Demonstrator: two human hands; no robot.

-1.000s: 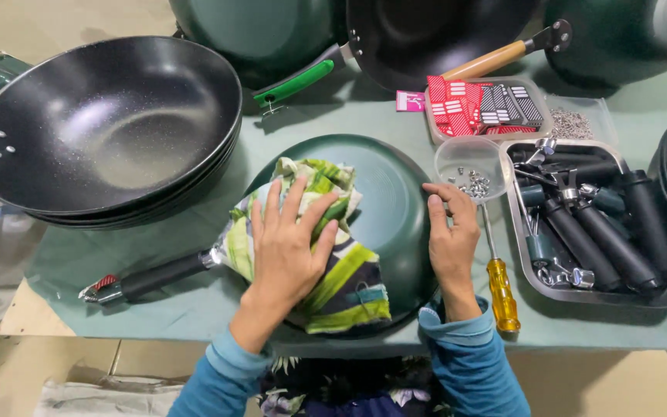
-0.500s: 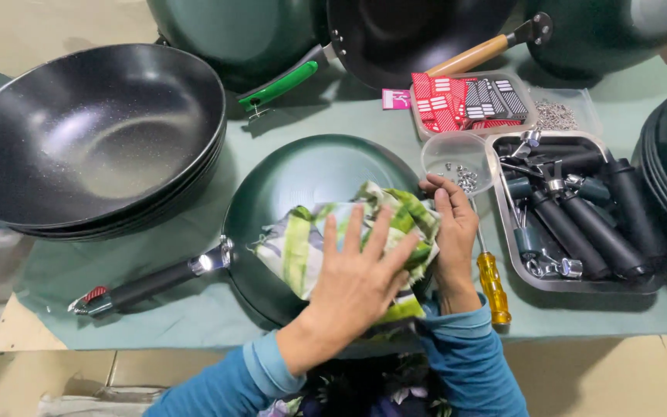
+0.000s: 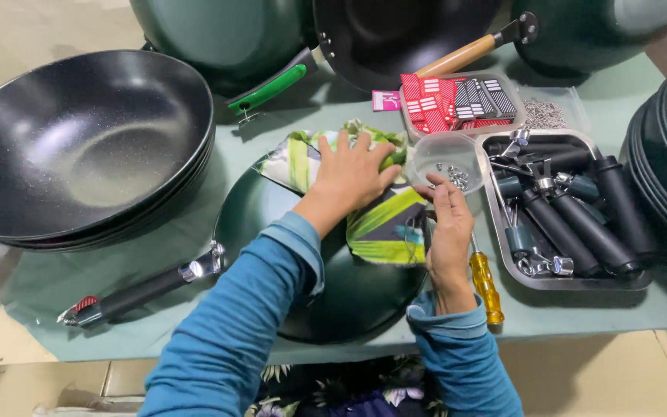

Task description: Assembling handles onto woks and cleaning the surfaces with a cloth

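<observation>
A dark green wok is seen upside down on the near middle of the table, its long black handle running out to the near left. The left hand is pressed flat, fingers spread, on a green striped cloth at the wok's far right edge; nothing is clasped. Just right of it, the right hand is laid against the wok's right rim, fingers loosely curled, and whether the rim is gripped cannot be told. A yellow-handled screwdriver is found just beside that wrist
</observation>
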